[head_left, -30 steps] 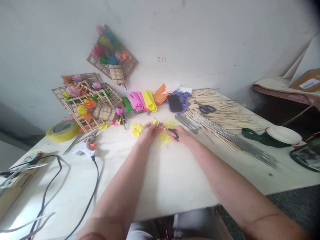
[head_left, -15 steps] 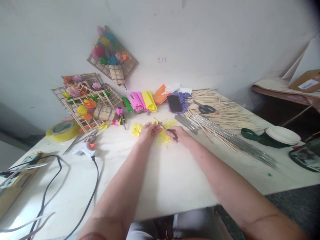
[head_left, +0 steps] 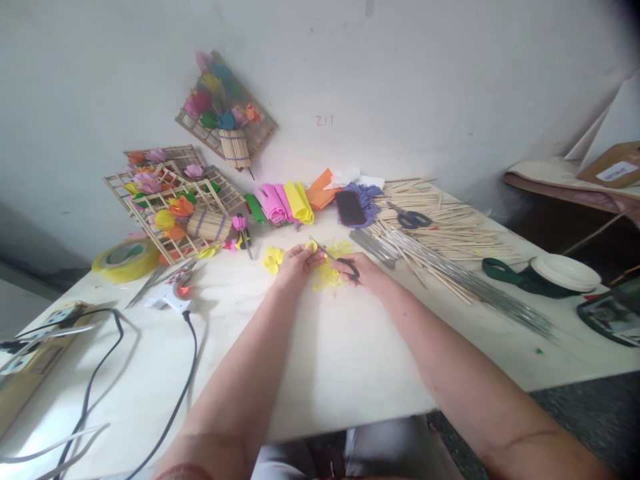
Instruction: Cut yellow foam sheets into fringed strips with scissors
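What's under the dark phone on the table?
Purple string spreads out to the right of the phone, which seems to rest on it; whatever lies directly beneath is covered.

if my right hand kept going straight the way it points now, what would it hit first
Probably the fingers of your left hand, just ahead of the right hand and its scissors. Depth is unclear, so it might instead pass over them, above the yellow scraps.

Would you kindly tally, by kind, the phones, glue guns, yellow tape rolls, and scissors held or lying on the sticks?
Scissors: 2 (one in the right hand, one on the sticks)
Phones: 1
Glue guns: 1
Yellow tape rolls: 1
Total: 5
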Demonstrator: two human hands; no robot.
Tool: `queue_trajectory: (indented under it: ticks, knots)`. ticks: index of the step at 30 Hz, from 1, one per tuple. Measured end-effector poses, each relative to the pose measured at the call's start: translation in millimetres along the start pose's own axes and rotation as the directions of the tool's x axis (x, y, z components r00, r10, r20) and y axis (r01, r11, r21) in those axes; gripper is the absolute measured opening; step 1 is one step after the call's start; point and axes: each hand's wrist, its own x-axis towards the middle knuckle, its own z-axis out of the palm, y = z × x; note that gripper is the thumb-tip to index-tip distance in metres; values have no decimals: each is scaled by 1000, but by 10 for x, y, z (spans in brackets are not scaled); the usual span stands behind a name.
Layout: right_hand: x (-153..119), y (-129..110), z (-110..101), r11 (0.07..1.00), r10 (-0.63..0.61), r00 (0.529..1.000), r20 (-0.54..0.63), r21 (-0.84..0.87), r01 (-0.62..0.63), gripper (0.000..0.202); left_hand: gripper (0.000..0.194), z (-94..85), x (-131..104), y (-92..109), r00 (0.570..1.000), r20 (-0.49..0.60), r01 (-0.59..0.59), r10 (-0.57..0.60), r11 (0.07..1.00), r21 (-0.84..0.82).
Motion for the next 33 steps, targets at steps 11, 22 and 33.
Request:
queue_trajectory:
  ticks: [11, 22, 33]
  knots:
    - [10, 8, -36, 998, 50, 998, 33, 41, -51, 34, 13, -10, -43, 37, 995, 99, 27, -33, 998, 55]
    - [-26, -30, -30, 997, 46, 998, 35, 56, -48, 33, 11, -36, -52, 37, 986, 159, 38, -49, 997, 72]
    - [-23, -20, -48, 995, 47, 997, 53, 81, -51, 35, 11, -44, -56, 49, 979, 194, 49, -61, 997, 67]
